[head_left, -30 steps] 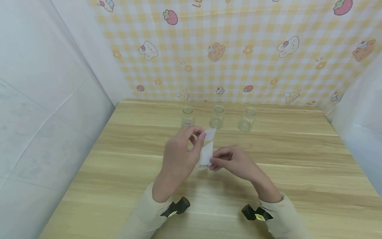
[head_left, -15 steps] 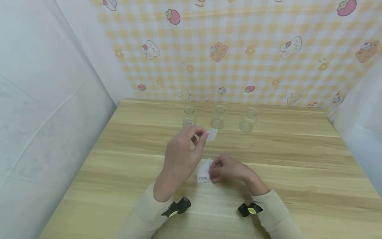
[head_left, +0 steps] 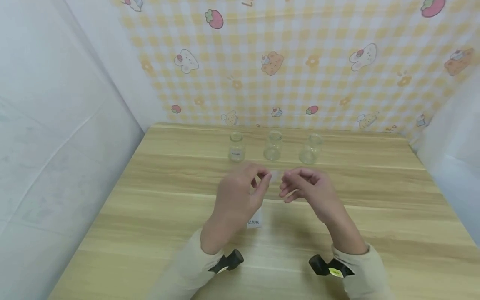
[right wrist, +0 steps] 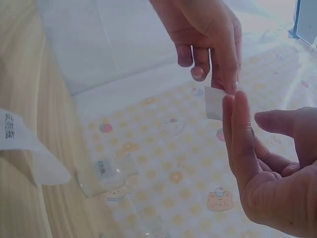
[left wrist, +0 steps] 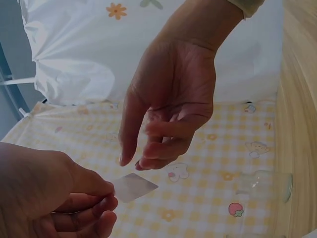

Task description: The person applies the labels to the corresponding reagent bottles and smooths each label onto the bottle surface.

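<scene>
My left hand (head_left: 240, 198) pinches a small white label (left wrist: 133, 187) by one edge between thumb and fingers. Facing it, my right hand (head_left: 318, 191) holds nothing; thumb and fingers stand apart in the right wrist view, and its fingertips are close to the label. Whether they touch it I cannot tell. On the table below lies a white slip of paper (head_left: 255, 219) with handwritten characters, partly hidden behind my left hand in the head view. Its raised, curled end (right wrist: 49, 166) shows in the right wrist view.
Three clear glass jars stand in a row beyond the hands: a left jar (head_left: 237, 146) bearing a written label, a middle jar (head_left: 273, 146) and a right jar (head_left: 311, 149). Behind the wooden table (head_left: 168, 166) hangs a yellow checked cloth (head_left: 240, 62).
My right hand has lowered the written slip to the table, released it and risen toward the small label. My left hand has shifted slightly right, still pinching that label.
</scene>
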`<state>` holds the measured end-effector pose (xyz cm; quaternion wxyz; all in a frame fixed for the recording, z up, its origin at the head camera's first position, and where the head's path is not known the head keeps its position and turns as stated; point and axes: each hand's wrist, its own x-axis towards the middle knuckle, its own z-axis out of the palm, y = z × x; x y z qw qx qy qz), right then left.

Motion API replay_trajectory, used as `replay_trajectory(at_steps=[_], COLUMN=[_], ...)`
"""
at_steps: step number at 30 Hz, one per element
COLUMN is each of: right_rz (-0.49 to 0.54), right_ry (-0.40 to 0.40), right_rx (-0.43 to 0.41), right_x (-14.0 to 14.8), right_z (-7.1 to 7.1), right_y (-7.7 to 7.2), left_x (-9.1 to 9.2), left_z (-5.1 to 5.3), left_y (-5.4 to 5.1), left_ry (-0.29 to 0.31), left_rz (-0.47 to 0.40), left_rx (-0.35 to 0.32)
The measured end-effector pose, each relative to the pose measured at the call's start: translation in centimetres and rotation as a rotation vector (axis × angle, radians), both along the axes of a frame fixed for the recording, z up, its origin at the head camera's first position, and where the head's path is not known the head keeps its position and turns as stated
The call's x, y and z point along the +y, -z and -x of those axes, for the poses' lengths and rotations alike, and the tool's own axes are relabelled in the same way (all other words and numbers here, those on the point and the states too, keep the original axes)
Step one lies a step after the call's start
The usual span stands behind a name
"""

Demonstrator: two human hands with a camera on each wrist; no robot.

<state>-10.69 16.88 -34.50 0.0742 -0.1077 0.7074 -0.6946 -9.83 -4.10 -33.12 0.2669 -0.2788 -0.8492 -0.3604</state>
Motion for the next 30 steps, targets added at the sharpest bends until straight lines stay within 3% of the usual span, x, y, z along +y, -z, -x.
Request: replay_trajectory(at_steps=[6,10,15,21,25,30], right_rz=[-0.015,-0.007,0.020,-0.018,-0.028,-0.054], right_ry=[0.008,0.012,0.009,0.029,0.031,0.031], right_rx=[-0.043,-0.052,-0.032,0.029,0.072,0.114], right_x=[-0.1,-0.1,0.0,0.3,0.6,0.9], right_z=[0.2,0.3,0.2,0.1,0.2,0.2], right_y=[0.0,0.0,0.0,-0.1,-0.1,-0.2], left_x=[0.5,0.6,0.8,0.8,0.6,0.2], left_z=[-0.2,-0.3,-0.4,-0.2,0.2,0.7], left_y=[0.4,0.4,0.4,0.5,0.7,0.7], left_ry=[0.066,0.074,0.073,0.077,0.056,-0.026], left_rz=[0.018,0.020,0.030,0.024,0.007,-0.034], left_rx=[-0.003,-0.013,-0.012,-0.036,-0.061,-0.118])
